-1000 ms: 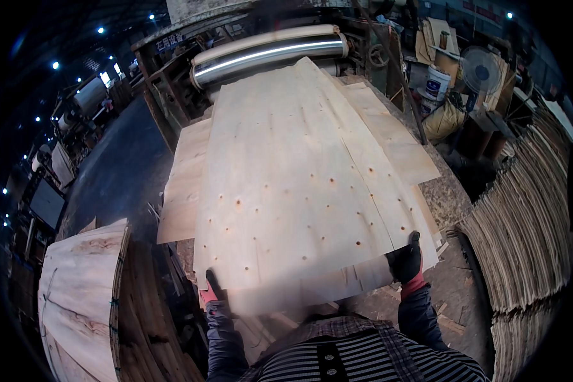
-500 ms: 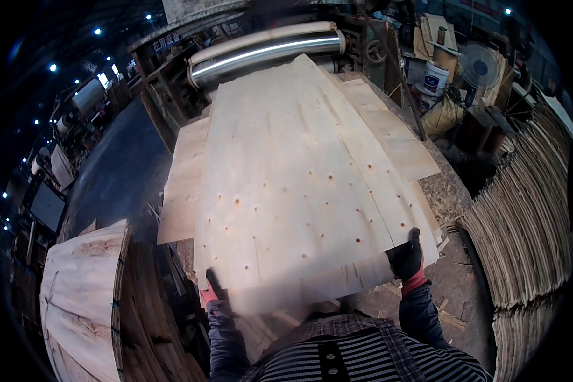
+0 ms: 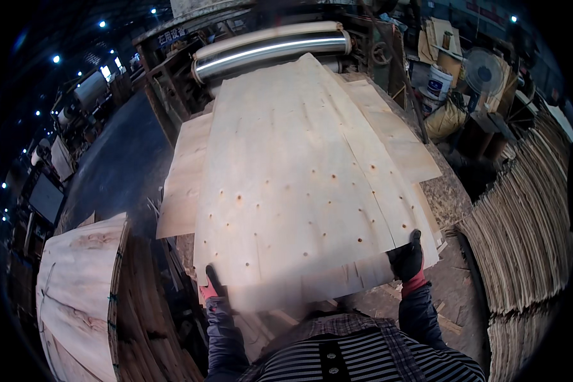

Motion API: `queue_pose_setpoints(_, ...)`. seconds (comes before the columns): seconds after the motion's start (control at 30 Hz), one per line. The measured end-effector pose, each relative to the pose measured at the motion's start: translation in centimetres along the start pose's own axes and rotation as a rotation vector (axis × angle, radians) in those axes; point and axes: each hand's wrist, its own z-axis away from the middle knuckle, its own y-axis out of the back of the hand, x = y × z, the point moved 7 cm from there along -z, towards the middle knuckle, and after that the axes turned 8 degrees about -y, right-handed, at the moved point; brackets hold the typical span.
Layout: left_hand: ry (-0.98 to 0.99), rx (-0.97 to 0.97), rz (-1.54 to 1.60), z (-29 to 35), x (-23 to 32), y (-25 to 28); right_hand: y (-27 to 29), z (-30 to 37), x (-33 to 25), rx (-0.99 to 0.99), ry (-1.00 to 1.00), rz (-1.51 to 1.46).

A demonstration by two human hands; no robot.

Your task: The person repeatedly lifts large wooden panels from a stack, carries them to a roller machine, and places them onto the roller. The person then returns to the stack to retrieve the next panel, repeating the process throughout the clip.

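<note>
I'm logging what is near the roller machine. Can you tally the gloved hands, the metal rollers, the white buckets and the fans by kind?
Gloved hands: 2, left hand and right hand, both gripping the near edge of the top veneer sheet
Metal rollers: 2
White buckets: 1
Fans: 1
Total: 6
</note>
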Motion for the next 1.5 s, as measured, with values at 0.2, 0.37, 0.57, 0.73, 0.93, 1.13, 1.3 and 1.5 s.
queue_pose_setpoints(0.2, 0.097, 0.051, 0.105, 1.2, 2.8, 0.2, 0.0, 0.1, 0.0, 0.092, 0.031, -0.041)
queue_pose_setpoints(0.37, 0.045, 0.006, 0.215, 1.7, 5.9, -0.2, 1.1, -1.0, 0.6, -0.184, -0.077, -0.126)
queue_pose_setpoints(0.57, 0.089, 0.056, 0.184, 1.8, 5.7, 0.0, 1.7, -1.3, 0.8, -0.235, -0.097, -0.152)
queue_pose_setpoints(0.73, 0.1, 0.044, 0.195, 1.4, 4.4, -0.1, 0.4, -0.1, 0.2, 0.027, -0.006, -0.023)
queue_pose_setpoints(0.93, 0.065, 0.037, 0.049, 1.3, 4.5, 0.2, -0.7, 0.6, -0.2, 0.076, 0.015, -0.024)
queue_pose_setpoints(1.13, 0.146, 0.123, -0.19, 1.8, 4.5, 1.0, 0.3, -0.1, 0.0, 0.037, 0.02, 0.022)
queue_pose_setpoints(1.3, 0.06, 0.012, 0.165, 1.1, 4.0, -0.1, 0.6, -0.2, 0.2, 0.045, -0.002, -0.001)
queue_pose_setpoints(1.5, 0.061, 0.007, 0.212, 0.7, 2.9, -0.4, 0.8, -0.3, 0.0, 0.076, 0.034, 0.002)
